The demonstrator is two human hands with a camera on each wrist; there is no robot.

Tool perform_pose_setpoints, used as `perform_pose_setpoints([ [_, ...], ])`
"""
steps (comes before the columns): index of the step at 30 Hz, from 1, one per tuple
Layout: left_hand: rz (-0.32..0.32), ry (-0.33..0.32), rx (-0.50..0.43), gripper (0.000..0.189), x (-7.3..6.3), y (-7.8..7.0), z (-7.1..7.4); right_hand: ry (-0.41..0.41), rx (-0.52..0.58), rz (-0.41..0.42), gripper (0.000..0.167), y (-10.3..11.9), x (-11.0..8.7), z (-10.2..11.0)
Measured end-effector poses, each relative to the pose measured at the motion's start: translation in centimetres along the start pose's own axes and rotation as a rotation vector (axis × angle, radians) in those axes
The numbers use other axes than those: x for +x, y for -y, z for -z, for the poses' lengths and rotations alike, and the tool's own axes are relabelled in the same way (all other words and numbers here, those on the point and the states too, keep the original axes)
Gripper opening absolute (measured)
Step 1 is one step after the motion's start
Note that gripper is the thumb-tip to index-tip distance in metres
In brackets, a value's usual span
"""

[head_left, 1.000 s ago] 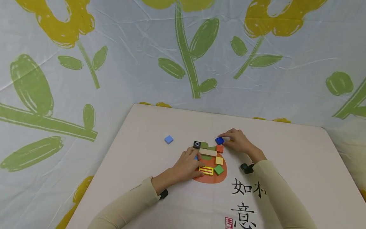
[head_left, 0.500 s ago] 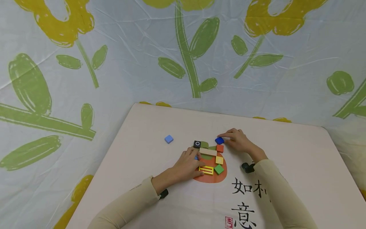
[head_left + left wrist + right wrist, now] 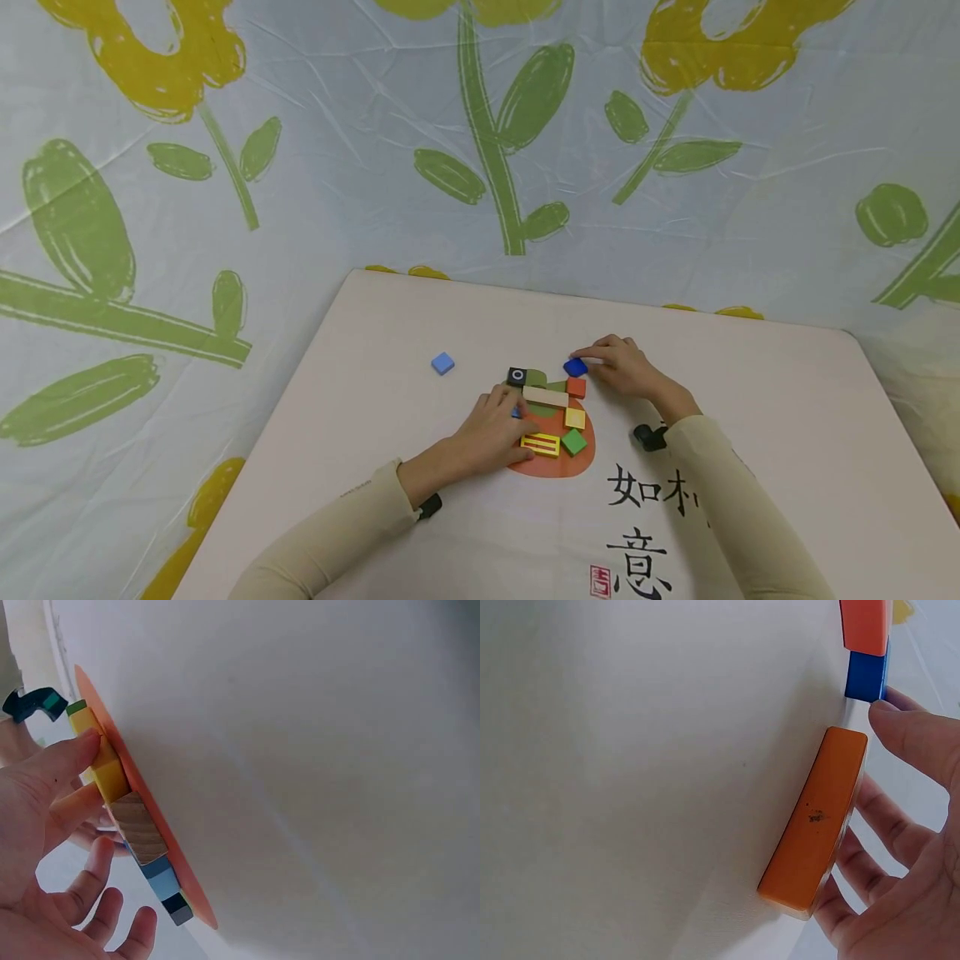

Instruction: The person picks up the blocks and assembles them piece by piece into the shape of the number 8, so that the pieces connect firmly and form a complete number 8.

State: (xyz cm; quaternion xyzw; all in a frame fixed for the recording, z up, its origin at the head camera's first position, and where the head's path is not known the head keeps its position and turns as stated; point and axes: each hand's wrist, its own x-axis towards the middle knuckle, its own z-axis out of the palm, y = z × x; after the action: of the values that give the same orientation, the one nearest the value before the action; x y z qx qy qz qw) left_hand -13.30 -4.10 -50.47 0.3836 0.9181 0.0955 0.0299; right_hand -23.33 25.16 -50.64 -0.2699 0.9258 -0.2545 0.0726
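Note:
My left hand [image 3: 487, 433] pinches a yellow block with red stripes [image 3: 546, 446] between thumb and index finger; the other fingers curve over a wooden block [image 3: 140, 827] and a blue one [image 3: 162, 879]. At the far side, my right hand [image 3: 626, 368] holds a dark blue block [image 3: 575, 367] by thumb and index finger, right beside a red block [image 3: 576, 388]. Under that hand's other fingers lies a long orange block [image 3: 815, 825]. Between the hands sit a pale wooden bar [image 3: 545, 397], a yellow square block [image 3: 575, 419] and a green block [image 3: 573, 442].
A light blue block [image 3: 443, 363] lies alone on the left. A black block with a white ring [image 3: 517, 377] stands behind my left fingers. The pale tabletop [image 3: 390, 325] bears an orange printed shape [image 3: 551, 471] and black characters [image 3: 637, 487]. A flowered cloth [image 3: 360, 167] hangs behind.
The dark blue block has turned slightly in my right fingers, which have shifted very little. My left hand and the other blocks have stayed in place.

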Motion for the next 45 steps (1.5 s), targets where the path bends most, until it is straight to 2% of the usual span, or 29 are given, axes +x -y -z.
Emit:
perform_pose_setpoints([
  [6,-0.016,0.003,0.033,0.039,0.0,0.0,0.2,0.005,0.010,-0.019,0.033,0.1,0.0,0.1],
  [9,-0.016,-0.016,0.037,0.043,0.0,0.2,0.5,0.007,0.010,-0.019,0.032,0.2,0.0,0.1],
  [12,-0.001,-0.054,0.018,0.044,-0.2,0.6,0.9,0.009,0.016,-0.035,0.032,0.3,0.0,0.2],
  [18,0.042,-0.161,-0.102,0.044,-0.7,2.1,1.9,0.010,0.024,-0.051,0.032,0.3,-0.3,0.2],
  [23,0.133,-0.248,-0.188,0.042,-1.7,4.6,2.8,0.008,0.029,-0.052,0.031,0.2,-0.3,0.0],
  [28,0.298,-0.318,-0.235,0.042,-2.7,8.5,4.0,0.005,0.031,-0.054,0.031,0.2,-0.2,0.0],
  [32,0.421,-0.297,-0.280,0.048,-3.2,11.3,4.1,0.004,0.031,-0.061,0.032,0.3,-0.3,0.0],
  [36,0.498,-0.272,-0.373,0.054,-3.6,12.9,3.9,0.007,0.033,-0.078,0.032,0.4,-0.3,0.0],
  [40,0.536,-0.258,-0.427,0.057,-3.6,13.8,3.6,0.007,0.038,-0.083,0.032,0.6,-0.2,0.0],
  [45,0.531,-0.198,-0.416,0.057,-3.4,14.1,3.5,0.003,0.047,-0.080,0.031,0.6,-0.1,0.0],
])
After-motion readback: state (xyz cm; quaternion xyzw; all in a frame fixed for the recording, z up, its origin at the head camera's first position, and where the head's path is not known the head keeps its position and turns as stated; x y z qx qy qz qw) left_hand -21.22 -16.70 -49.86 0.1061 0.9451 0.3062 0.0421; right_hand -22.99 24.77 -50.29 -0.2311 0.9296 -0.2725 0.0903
